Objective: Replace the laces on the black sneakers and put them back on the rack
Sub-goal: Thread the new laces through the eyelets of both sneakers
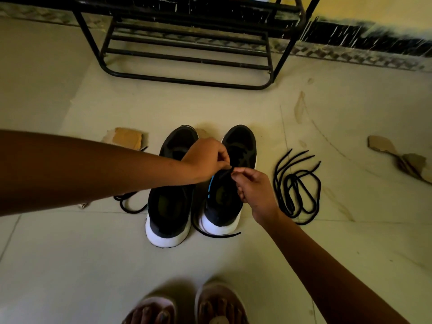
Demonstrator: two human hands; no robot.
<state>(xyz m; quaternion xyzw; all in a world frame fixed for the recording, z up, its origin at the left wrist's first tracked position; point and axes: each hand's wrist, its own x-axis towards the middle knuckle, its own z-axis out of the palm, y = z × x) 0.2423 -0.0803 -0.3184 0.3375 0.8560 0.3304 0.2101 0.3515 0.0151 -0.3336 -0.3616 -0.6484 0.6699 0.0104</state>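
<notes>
Seen from above, two black, white-soled sneakers stand side by side on a pale floor (304, 265), toes towards 12 o'clock: the left sneaker (169, 195) and the right sneaker (240, 141). Both hands meet over the right sneaker's tongue. The left hand (205, 160), fingers curled, pinches a black lace (219, 235); the right hand (254, 190) pinches the same lace just beside it, near its tip. The lace's tail runs round that sneaker's heel at 6 o'clock. A coil (297, 188) of black laces lies at 3 o'clock, a loose lace (131, 206) at 9 o'clock, partly hidden under the left arm. The black rack (187, 64) stands at 12 o'clock, well apart. Cardboard scraps (126, 137) lie nearby, and sandalled feet (187, 307) show at 6 o'clock. Threading seems to be under way. Neither hand steadies the sneaker, so a tug could drag or tip it. The tip could slip from the pinch or miss its eyelet. All the laces are black, so old and new could be confused.
</notes>
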